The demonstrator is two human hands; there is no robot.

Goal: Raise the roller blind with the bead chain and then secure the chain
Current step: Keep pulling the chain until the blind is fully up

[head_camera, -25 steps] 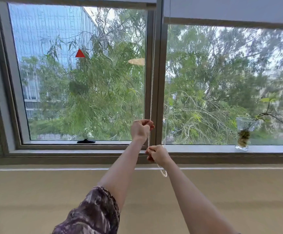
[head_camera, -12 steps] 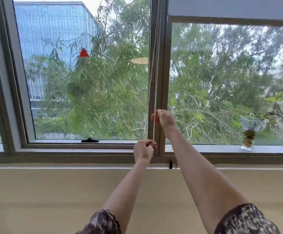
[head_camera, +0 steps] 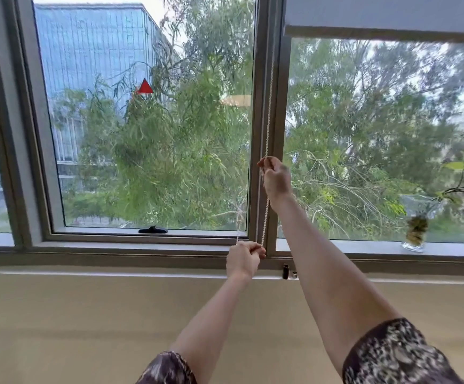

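A white bead chain [head_camera: 268, 106] hangs down the grey mullion between two window panes. My right hand [head_camera: 275, 178] grips the chain high up, about mid-window. My left hand [head_camera: 244, 257] grips the same chain lower, at sill level. The chain runs taut between the two hands. The grey roller blind [head_camera: 386, 16] over the right pane is rolled up near the top, its bottom bar showing. A small dark chain holder [head_camera: 285, 271] sits on the frame just below the sill, right of my left hand.
A glass vase with a plant cutting [head_camera: 416, 231] stands on the right sill. A black window handle [head_camera: 153, 230] lies at the bottom of the left pane. A red triangle sticker [head_camera: 145, 87] is on the glass. Below the sill is a beige wall.
My right hand has gone from below the left hand up to mid-window on the chain. My left hand has dropped to sill level. The blind's bottom bar sits slightly higher against the window.
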